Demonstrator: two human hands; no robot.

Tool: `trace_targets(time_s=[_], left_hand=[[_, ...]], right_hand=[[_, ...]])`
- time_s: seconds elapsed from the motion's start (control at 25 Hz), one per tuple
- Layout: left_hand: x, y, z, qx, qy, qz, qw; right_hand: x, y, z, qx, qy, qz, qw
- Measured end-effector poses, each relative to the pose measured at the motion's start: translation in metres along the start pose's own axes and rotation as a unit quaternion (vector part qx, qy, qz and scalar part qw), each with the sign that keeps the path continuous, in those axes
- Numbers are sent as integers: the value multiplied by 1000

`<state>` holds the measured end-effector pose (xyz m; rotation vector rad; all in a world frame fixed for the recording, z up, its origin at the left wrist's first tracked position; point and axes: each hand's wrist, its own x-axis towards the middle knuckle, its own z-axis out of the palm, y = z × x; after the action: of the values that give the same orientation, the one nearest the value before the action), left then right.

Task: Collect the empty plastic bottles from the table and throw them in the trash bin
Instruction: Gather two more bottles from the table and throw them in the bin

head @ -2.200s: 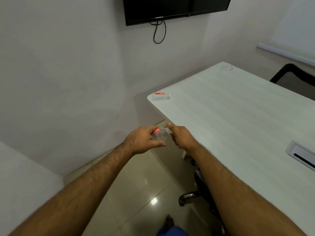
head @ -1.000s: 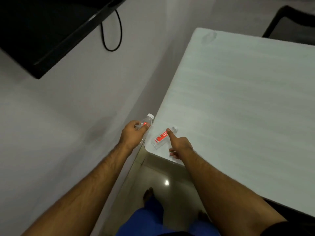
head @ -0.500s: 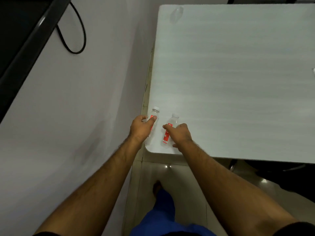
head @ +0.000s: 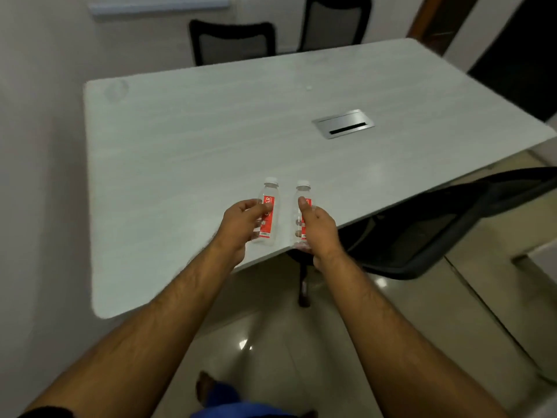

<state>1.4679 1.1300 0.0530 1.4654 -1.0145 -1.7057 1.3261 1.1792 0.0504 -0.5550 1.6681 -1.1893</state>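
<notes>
Left hand (head: 241,226) wrapped around the left bottle (head: 267,217), right hand (head: 317,229) wrapped around the right bottle (head: 301,211). Both bottles clear, red label, white cap, caps pointing away, side by side and just apart, above the near edge of the table (head: 180,152). Metal cable slot (head: 343,123) farther right on the tabletop. Black chair (head: 422,233) at right.

I'm in an office meeting room. In front of me is a long pale table (head: 196,152) with a metal cable hatch (head: 343,123) set into its top. Two black mesh chairs (head: 232,40) stand at the table's far side, another office chair (head: 437,233) is tucked in at its near right edge, and plain white walls surround it.
</notes>
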Motion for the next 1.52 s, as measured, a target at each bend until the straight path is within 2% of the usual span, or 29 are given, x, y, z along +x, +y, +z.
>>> trace_targets(time_s=[0.2,0.36,0.64,0.84,1.04,1.24,1.52], left_hand=[[-32,10,180,5,-105,58,993],[-46,18,299,3,-151,72,986],[-17,34,503,55,-238,106,964],[34,47,667,107,-357,85,924],[78,63,832,169,-439,67,880],[133,49,971,207,-455,59,864],[223,40,1216,239,-421,45,874]], right_hand=[[-16,-42,-168,82,76,-48,993],[-13,-60,-286,132,134,-70,980],[41,-86,-468,155,225,-84,958],[120,-111,-603,156,302,-71,938],[184,-136,-737,172,355,-70,916],[275,-144,-850,180,375,-69,907],[440,-171,-1066,183,353,-24,917]])
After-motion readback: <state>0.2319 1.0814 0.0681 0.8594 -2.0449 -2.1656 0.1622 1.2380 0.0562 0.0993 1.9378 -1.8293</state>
